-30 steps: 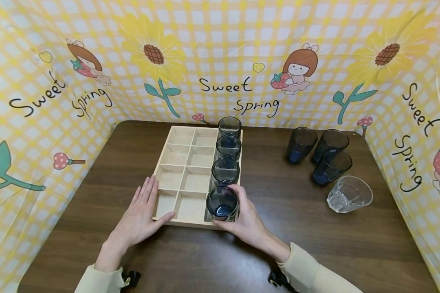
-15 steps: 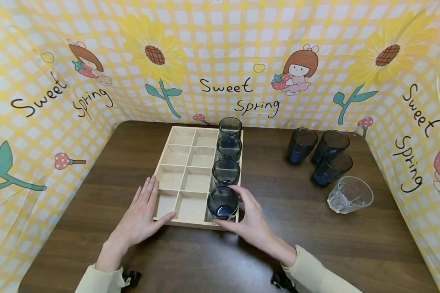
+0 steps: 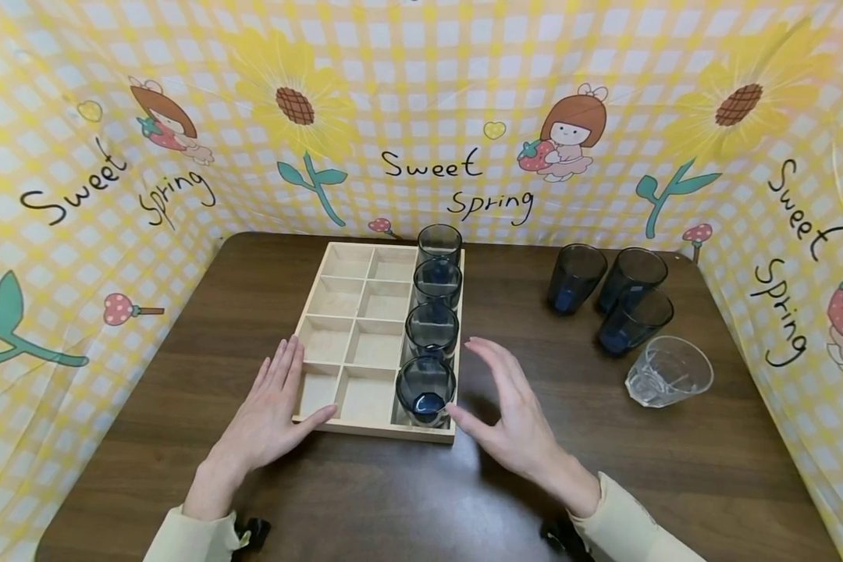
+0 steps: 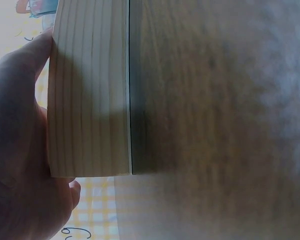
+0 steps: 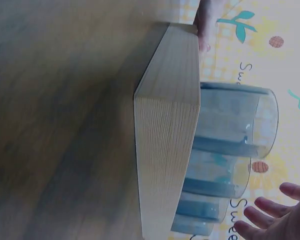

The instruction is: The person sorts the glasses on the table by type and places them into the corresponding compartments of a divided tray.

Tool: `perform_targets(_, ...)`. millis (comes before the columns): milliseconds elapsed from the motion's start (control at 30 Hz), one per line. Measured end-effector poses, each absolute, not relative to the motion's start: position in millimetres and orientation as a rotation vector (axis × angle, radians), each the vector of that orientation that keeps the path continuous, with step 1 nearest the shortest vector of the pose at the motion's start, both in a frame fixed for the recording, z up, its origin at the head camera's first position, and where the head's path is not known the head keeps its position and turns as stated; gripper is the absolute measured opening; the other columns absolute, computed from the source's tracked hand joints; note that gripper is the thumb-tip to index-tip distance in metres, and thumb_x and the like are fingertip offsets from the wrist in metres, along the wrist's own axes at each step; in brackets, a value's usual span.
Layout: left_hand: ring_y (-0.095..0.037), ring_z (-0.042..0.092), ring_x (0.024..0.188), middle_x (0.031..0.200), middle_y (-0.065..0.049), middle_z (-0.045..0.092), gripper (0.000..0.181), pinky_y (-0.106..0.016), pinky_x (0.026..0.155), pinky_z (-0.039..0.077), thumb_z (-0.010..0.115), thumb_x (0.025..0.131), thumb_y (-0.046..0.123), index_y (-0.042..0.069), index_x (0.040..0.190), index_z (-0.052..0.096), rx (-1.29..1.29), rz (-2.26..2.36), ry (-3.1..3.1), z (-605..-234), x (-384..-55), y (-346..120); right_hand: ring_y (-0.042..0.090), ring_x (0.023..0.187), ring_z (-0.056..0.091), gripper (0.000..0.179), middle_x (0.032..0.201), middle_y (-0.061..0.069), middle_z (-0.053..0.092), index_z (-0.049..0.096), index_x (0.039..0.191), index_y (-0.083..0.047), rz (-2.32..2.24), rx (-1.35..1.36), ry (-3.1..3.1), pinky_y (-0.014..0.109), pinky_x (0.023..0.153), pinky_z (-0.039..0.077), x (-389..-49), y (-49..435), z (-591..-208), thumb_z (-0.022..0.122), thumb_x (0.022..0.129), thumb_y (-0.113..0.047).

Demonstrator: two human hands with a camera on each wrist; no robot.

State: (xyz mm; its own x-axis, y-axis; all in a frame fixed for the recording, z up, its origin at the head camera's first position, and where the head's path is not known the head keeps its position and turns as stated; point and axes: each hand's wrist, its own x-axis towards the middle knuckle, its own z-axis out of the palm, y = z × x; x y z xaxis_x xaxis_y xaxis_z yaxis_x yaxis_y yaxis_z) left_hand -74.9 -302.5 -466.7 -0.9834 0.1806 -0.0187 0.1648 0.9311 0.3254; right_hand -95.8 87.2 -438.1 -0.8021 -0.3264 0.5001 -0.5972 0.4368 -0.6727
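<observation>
A light wooden box [image 3: 368,427] divided into compartments lies on the table, its right column filled by several dark blue tinted glasses, all upright. The nearest of them, a dark glass [image 3: 425,389], stands in the front right compartment. My right hand [image 3: 516,417] is just right of that glass, fingers spread and holding nothing; the thumb tip overlaps the glass's edge in the head view. In the right wrist view the fingers [image 5: 270,215] are apart from the glasses. My left hand [image 3: 263,414] rests along the box's left side, fingers straight, thumb at the front edge.
At the right of the brown table [image 3: 534,507] stand more dark glasses, one [image 3: 578,279] at the back left of their group. In front of them is a clear glass [image 3: 669,373]. A yellow checked cloth [image 3: 421,101] hangs around the table's back and sides.
My right hand has let go of the nearest dark glass and moved right, its fingers opening. The glass stays in the front right compartment. My left hand has not moved.
</observation>
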Motion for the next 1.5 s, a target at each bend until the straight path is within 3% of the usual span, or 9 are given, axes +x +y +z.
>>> perform_targets(100, -0.043, 0.003, 0.174, 0.186, -0.023, 0.0, 0.115, -0.055, 0.143, 0.003, 0.064, 0.104, 0.065, -0.003, 0.175, 0.004, 0.271, 0.509, 3.037, -467.2, -74.7, -302.7, 0.036, 0.155, 0.049, 0.075, 0.169, 0.014, 0.05, 0.048, 0.164, -0.009, 1.26, 0.807, -2.376, 0.021, 0.134, 0.027, -101.0, 93.0, -439.9, 0.077, 0.1, -0.036)
perform_targets(167, -0.044, 0.003, 0.174, 0.186, -0.023, 0.001, 0.115, -0.055, 0.143, 0.003, 0.064, 0.104, 0.065, -0.003, 0.175, 0.004, 0.271, 0.509, 3.039, -467.7, -74.6, -302.9, 0.036, 0.158, 0.046, 0.075, 0.173, 0.014, 0.045, 0.044, 0.167, -0.012, 1.235, 0.789, -2.385, 0.02, 0.136, 0.022, -105.3, 96.9, -440.8, 0.073, 0.103, -0.038)
perform_targets(267, -0.044, 0.004, 0.174, 0.186, -0.023, 0.002, 0.115, -0.055, 0.143, 0.003, 0.064, 0.103, 0.065, -0.002, 0.175, 0.004, 0.272, 0.506, 3.046, -468.4, -74.6, -303.2, 0.037, 0.163, 0.039, 0.081, 0.177, 0.015, 0.038, 0.036, 0.172, -0.013, 1.189, 0.696, -2.441, 0.04, 0.139, 0.027, -112.9, 102.8, -441.2, 0.072, 0.103, -0.036)
perform_targets(400, -0.044, 0.004, 0.174, 0.186, -0.024, 0.002, 0.116, -0.055, 0.143, 0.004, 0.064, 0.103, 0.066, -0.002, 0.175, 0.004, 0.271, 0.502, 3.05, -468.7, -74.9, -303.5, 0.043, 0.166, 0.032, 0.089, 0.179, 0.023, 0.031, 0.027, 0.174, -0.008, 1.119, 0.455, -2.562, 0.066, 0.134, 0.029, -126.2, 112.3, -445.0, 0.074, 0.103, -0.033)
perform_targets(667, -0.043, 0.004, 0.174, 0.186, -0.023, 0.001, 0.116, -0.056, 0.143, 0.005, 0.064, 0.103, 0.066, -0.002, 0.175, 0.005, 0.272, 0.503, 3.048, -467.9, -75.1, -303.1, 0.054, 0.165, 0.027, 0.099, 0.177, 0.036, 0.022, 0.012, 0.176, -0.002, 1.04, 0.144, -2.674, 0.073, 0.132, 0.028, -149.3, 136.5, -460.5, 0.074, 0.106, -0.035)
perform_targets(933, -0.044, 0.005, 0.174, 0.186, -0.022, 0.001, 0.116, -0.055, 0.143, 0.004, 0.064, 0.103, 0.066, -0.002, 0.175, 0.004, 0.27, 0.502, 3.05, -468.4, -75.5, -303.0, 0.057, 0.166, 0.021, 0.108, 0.18, 0.034, 0.015, 0.002, 0.177, -0.005, 1.145, 0.082, -2.613, 0.074, 0.132, 0.025, -171.0, 150.6, -466.3, 0.076, 0.104, -0.035)
perform_targets(1133, -0.044, 0.005, 0.174, 0.186, -0.023, 0.002, 0.116, -0.053, 0.144, 0.002, 0.064, 0.103, 0.066, -0.002, 0.175, 0.003, 0.27, 0.501, 3.052, -468.0, -75.4, -302.6, 0.053, 0.169, 0.016, 0.114, 0.183, 0.029, 0.008, -0.005, 0.177, -0.009, 1.283, 0.068, -2.512, 0.067, 0.137, 0.018, -195.7, 162.7, -486.6, 0.068, 0.104, -0.059)
perform_targets(1367, -0.042, 0.002, 0.174, 0.185, -0.024, 0.002, 0.116, -0.052, 0.144, 0.001, 0.064, 0.103, 0.065, -0.002, 0.175, 0.003, 0.276, 0.499, 3.051, -468.6, -75.4, -302.4, 0.046, 0.172, 0.007, 0.117, 0.184, 0.026, 0.0, -0.012, 0.176, -0.007, 1.446, -0.058, -2.499, 0.065, 0.139, 0.014, -202.3, 162.4, -466.8, 0.074, 0.103, -0.038)
perform_targets(1500, -0.043, 0.003, 0.174, 0.185, -0.024, 0.002, 0.116, -0.053, 0.144, 0.001, 0.064, 0.104, 0.065, -0.001, 0.175, 0.001, 0.276, 0.496, 3.053, -468.9, -76.1, -302.8, 0.044, 0.172, 0.008, 0.117, 0.184, 0.028, 0.001, -0.011, 0.176, -0.006, 1.497, -0.127, -2.457, 0.062, 0.14, 0.016, -212.8, 164.1, -466.9, 0.074, 0.102, -0.036)
